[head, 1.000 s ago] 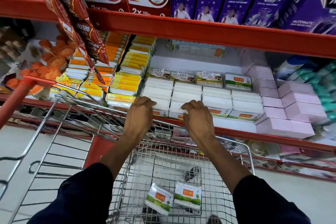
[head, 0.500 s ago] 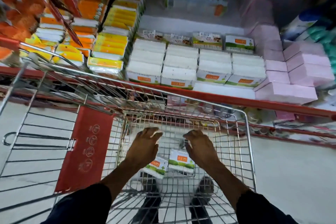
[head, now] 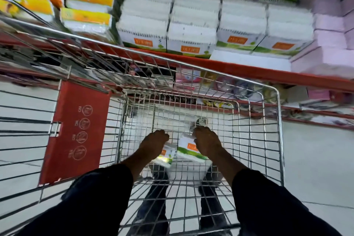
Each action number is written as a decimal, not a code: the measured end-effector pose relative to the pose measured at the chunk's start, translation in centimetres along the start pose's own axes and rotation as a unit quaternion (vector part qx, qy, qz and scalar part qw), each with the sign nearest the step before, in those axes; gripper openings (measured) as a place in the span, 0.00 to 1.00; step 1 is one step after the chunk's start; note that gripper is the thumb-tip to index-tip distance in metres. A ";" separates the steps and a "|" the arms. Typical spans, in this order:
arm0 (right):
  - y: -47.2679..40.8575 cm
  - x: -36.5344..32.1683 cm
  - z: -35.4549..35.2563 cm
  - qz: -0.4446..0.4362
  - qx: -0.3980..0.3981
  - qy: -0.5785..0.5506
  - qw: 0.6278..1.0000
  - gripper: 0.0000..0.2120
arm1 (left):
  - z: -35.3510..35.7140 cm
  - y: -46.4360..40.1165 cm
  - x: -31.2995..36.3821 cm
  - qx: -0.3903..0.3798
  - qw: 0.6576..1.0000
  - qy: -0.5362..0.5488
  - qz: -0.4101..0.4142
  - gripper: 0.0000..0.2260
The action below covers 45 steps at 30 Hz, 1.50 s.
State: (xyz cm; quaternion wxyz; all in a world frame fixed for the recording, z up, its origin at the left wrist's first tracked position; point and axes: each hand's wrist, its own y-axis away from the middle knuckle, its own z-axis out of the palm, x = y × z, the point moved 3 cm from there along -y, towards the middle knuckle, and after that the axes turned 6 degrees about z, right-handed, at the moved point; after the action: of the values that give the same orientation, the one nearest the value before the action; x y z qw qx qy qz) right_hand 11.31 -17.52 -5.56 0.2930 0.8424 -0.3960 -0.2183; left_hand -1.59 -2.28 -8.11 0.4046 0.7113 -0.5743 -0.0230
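Observation:
Both arms reach down into a wire shopping cart (head: 278, 120). My left hand (head: 153, 144) is low in the basket with its fingers curled down over a white and green pack with an orange label (head: 167, 156). My right hand (head: 206, 143) curls over the top edge of a second, matching pack (head: 188, 149). The two packs lie side by side, close to the cart's floor. My palms hide most of each grip. Stacks of the same white packs (head: 191, 38) fill the shelf just beyond the cart.
A red child-seat flap (head: 76, 130) hangs on the cart's left side. The red shelf edge (head: 249, 72) runs past the cart's far rim. Yellow and orange packs (head: 86, 15) sit on the shelf at left, pink packs (head: 333, 44) at right. My legs and shoes show through the cart floor.
Both hands left the front row of white packs on the shelf and dropped into the cart basket. The view tilted downward, away from the upper shelf.

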 end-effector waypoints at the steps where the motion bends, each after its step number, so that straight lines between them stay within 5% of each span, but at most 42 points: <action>1: 0.2 0.1 0.0 -0.001 -0.005 -0.007 1.000 0.17 | -0.1 0.2 -0.1 -0.002 1.000 0.010 0.002 0.20; 5: 2.1 0.1 -1.1 -0.012 0.008 -0.040 0.999 0.16 | -1.9 2.2 0.3 0.005 0.999 0.024 0.025 0.17; 11: 6.5 -0.9 -7.3 -0.011 0.130 -0.025 0.991 0.20 | -8.7 7.1 3.7 0.142 0.989 -0.019 0.022 0.22; 15: 10.6 -0.7 -14.4 -0.023 0.240 -0.044 0.969 0.17 | -15.2 11.6 7.4 0.284 0.958 -0.036 0.032 0.20; 22: 16.9 2.1 -25.4 -0.033 0.379 -0.096 0.920 0.14 | -24.6 15.0 14.0 0.418 0.904 -0.048 0.076 0.12; 32: 17.8 9.3 -31.0 0.020 0.441 -0.167 0.882 0.12 | -30.8 10.3 22.8 0.464 0.873 -0.044 0.147 0.14; 45: 13.7 11.5 -31.5 0.023 0.401 -0.151 0.903 0.18 | -30.0 3.0 25.3 0.414 0.901 -0.060 0.115 0.18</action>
State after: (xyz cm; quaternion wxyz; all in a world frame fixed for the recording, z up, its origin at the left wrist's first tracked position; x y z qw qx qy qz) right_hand 29.59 -23.58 25.14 -0.1274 0.8367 -0.5085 -0.1587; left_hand 19.49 -7.01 24.79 0.0384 0.7408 -0.6333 0.2208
